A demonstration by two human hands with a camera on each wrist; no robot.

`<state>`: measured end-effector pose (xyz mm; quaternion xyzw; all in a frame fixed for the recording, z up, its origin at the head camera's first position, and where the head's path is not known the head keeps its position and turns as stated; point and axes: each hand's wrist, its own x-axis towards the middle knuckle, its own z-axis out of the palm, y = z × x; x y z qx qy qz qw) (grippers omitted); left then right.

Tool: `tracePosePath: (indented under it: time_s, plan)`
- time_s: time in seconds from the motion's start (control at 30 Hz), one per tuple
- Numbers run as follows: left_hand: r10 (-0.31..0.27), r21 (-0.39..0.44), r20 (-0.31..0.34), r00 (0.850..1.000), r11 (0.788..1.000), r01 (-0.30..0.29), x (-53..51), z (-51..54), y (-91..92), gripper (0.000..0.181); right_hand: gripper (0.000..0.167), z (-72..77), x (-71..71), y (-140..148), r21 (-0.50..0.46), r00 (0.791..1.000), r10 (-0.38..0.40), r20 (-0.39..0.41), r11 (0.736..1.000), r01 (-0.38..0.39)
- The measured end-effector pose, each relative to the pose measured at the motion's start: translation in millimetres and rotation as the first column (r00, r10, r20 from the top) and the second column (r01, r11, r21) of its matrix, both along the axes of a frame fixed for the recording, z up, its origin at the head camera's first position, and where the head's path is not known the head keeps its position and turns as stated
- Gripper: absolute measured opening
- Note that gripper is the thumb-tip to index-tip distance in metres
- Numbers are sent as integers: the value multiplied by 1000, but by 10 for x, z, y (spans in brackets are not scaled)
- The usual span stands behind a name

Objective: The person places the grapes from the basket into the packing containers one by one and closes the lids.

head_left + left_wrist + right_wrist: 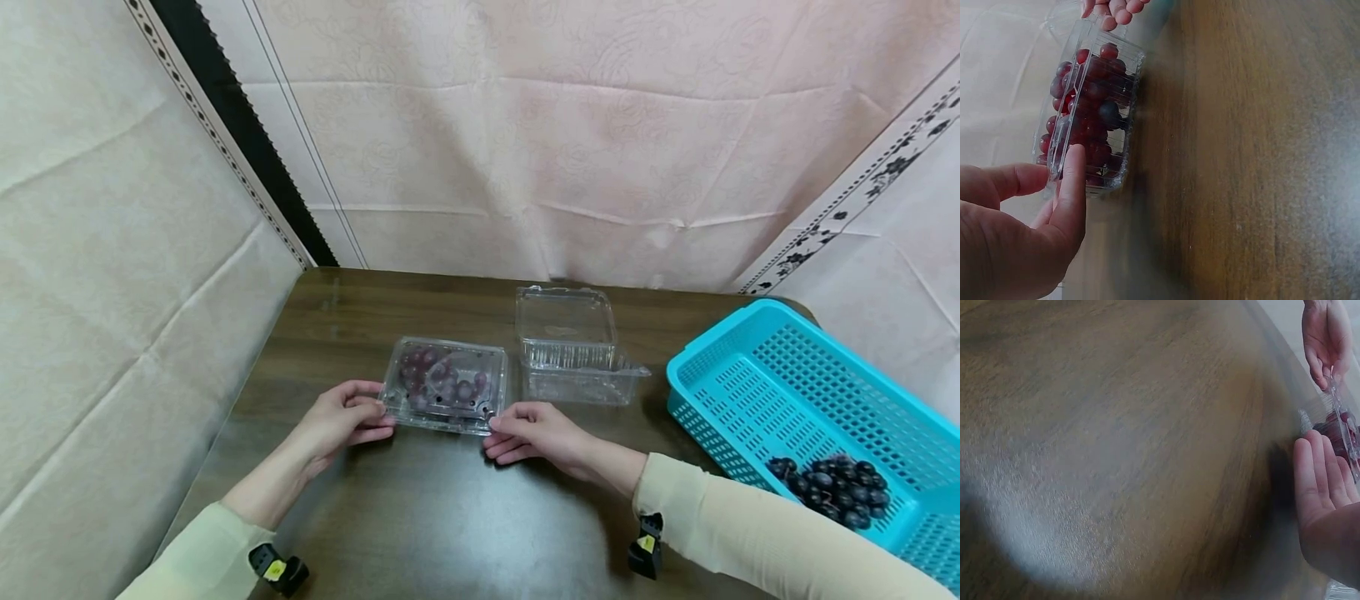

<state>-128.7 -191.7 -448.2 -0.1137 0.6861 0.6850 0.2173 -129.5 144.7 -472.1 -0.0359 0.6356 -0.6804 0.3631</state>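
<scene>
A clear plastic clamshell box (444, 386) of dark red grapes (1094, 119) lies on the table, its lid down over the fruit. My left hand (347, 423) pinches the rim at its left front corner, thumb on one side and a finger on the other. At the right front corner my right hand (536, 433) holds the rim, the thumb on top and the other fingers lower down. In the right wrist view those fingers (1322, 472) stretch along the box's side, and the thumb is hidden there.
Behind and to the right stands another clear clamshell box (573, 383) with its lid raised. A blue plastic basket (780, 375) at the right holds a bunch of dark grapes (836, 490). Cloth (525, 150) hangs behind the wooden table (420, 517).
</scene>
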Motion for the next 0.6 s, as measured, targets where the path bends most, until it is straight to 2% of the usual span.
tracePosePath:
  time_s: [0.33, 0.6]
  plan:
    - [-29, -7, 0, 1000, 1000, 29, 0, 22, 3, 49, 26, -48, 4, -23, -53, 996, -24, 84, 998, 28]
    - [-29, -4, -1, 1000, 1000, 29, 0, 15, -6, 49, 17, -71, 30, -78, -58, 996, -40, 74, 997, 44]
